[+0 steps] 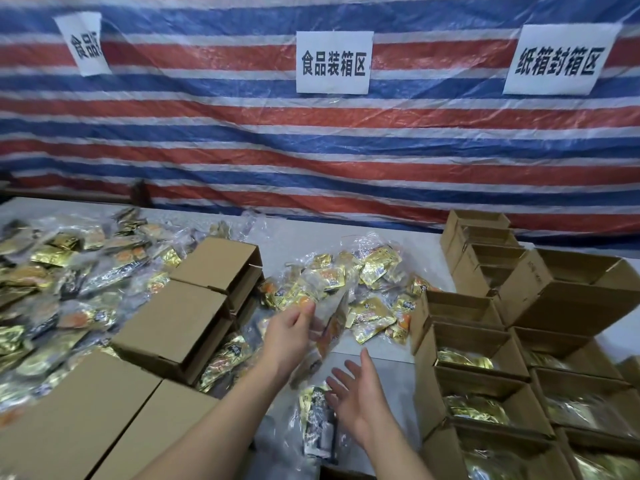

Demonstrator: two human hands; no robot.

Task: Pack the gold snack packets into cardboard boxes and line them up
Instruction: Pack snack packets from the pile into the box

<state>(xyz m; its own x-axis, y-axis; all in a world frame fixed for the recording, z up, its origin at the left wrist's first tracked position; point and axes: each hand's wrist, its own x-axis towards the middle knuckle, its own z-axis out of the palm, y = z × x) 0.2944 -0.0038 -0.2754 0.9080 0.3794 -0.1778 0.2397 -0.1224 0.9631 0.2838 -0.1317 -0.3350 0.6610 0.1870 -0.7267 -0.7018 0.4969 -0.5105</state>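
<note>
Your left hand [291, 336] has its fingertips pinched on the upper edge of a clear plastic bag of gold packets [330, 327], which hangs tilted above the table [377, 344]. Your right hand [360, 400] is spread, fingers straight and apart, palm turned toward the bag's lower end and holding nothing; whether a fingertip brushes the film cannot be told.

The bag looks soft and slack, so expect it to sag and swing from a one-edge pinch, and the film is probably slippery. It should be light enough for one hand, but the loose packets inside will shift. A steadier hold would be your right hand flat underneath as a cradle while the left keeps the top edge, rather than squeezing the middle, where the snacks may crush.

Just below your right hand lies another bagged bundle [317, 424] on the table. Beyond your left hand sits a loose heap of gold packets [374, 289] in crumpled film, near the open boxes [464, 341] that stand in rows on your right, several already showing gold inside. To your left, closed cardboard boxes [173, 323] are stacked, and past them a big pile of bagged packets [59, 282] covers the table's left end. Behind everything hangs a striped tarp [311, 140] with white paper signs [334, 62].
</note>
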